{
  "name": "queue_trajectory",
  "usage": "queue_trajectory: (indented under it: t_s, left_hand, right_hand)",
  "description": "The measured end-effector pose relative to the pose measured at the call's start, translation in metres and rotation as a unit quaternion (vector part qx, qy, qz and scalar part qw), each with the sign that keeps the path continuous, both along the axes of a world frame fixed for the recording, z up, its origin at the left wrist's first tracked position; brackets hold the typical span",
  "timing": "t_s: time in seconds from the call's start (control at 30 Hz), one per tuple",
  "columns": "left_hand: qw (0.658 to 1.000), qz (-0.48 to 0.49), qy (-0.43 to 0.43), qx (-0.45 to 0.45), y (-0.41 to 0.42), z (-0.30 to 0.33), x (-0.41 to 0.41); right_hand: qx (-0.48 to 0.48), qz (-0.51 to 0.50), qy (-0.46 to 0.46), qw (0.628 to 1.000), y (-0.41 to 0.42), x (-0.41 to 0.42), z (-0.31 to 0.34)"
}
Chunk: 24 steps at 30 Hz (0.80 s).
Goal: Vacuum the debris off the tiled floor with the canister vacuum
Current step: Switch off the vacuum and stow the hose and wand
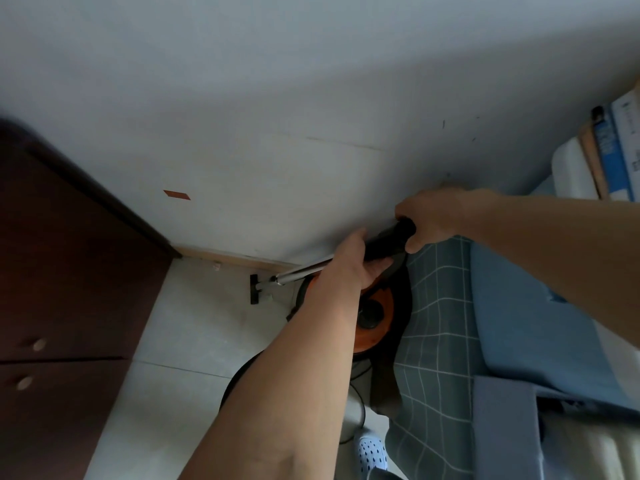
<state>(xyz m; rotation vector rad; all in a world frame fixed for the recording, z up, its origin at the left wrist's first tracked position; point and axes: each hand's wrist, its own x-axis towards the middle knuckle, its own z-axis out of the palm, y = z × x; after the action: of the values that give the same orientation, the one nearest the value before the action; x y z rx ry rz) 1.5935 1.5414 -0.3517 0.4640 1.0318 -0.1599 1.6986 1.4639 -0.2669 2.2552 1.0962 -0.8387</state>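
Single view, head-mounted, wide-angle. It looks forward and steeply down from standing height along both bare forearms, which run in from the bottom and right edges. The pale tiled floor (180,341) sits far below; the white plaster wall (277,98) fills the upper half, tilted. The dark brown wooden cabinet (69,271) borders the left edge, the blue checked bedding (440,323) the right. Edges bow and blur. No second view overlaps.

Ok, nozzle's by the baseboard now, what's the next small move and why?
Probably draw the floor nozzle back along the tiled floor toward the orange canister: both hands, left and right, grip the wand handle, and the nozzle sits near the baseboard.
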Motion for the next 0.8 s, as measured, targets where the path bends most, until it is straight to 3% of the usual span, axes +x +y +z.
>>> queue_trajectory:
  t_s: [0.8]
  left_hand:
    - [1.0, -0.005, 0.013, -0.017, 0.0, -0.014, -0.008]
  right_hand:
    - [-0.047, 0.059, -0.002, 0.997, -0.003, -0.006, -0.024]
